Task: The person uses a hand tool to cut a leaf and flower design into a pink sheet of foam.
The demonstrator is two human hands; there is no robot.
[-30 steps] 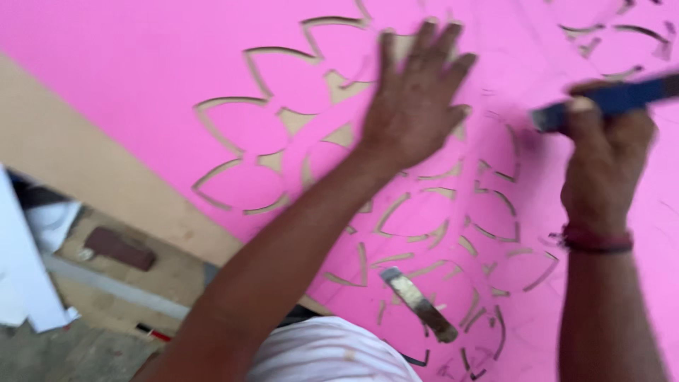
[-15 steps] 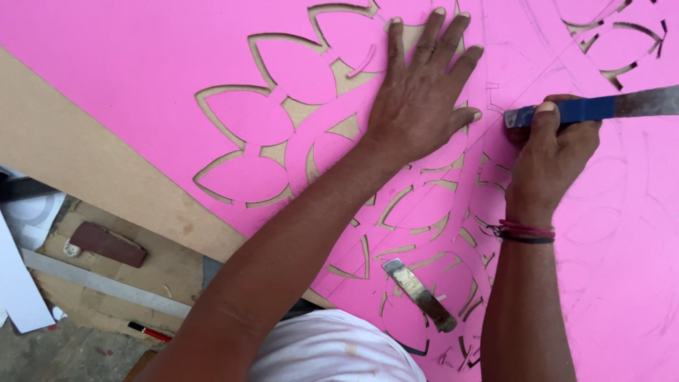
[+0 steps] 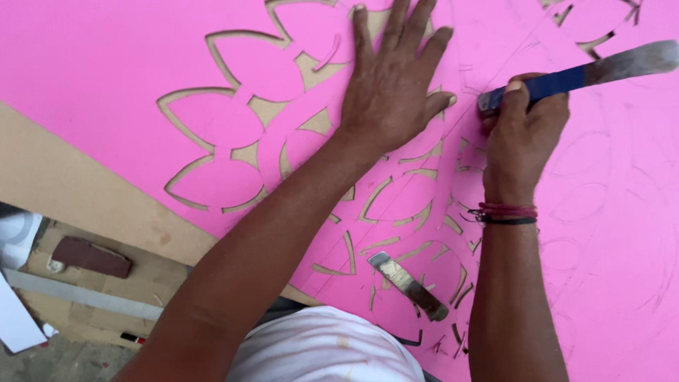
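Left hand [image 3: 392,92] lies flat, fingers spread, pinning the pink sheet [image 3: 92,64] over cut petals. Right hand [image 3: 523,134] is fisted around the blue-wrapped blade [image 3: 566,76], tip down on the sheet just right of the left hand's fingers. Petal outlines left of and below the left hand are cut through, brown board [image 3: 64,191] showing in the slots. To the right of the blade only faint pencil curves show, so by my reckoning plenty remains uncut. A spare metal blade [image 3: 409,286] lies on the sheet below the left hand.

Left hand [image 3: 391,92] flat on the sheet [image 3: 106,64], right hand [image 3: 522,134] just right of it gripping a knife [image 3: 566,79], spare blade [image 3: 408,285] lying nearer, board [image 3: 64,187] under the sheet at left.
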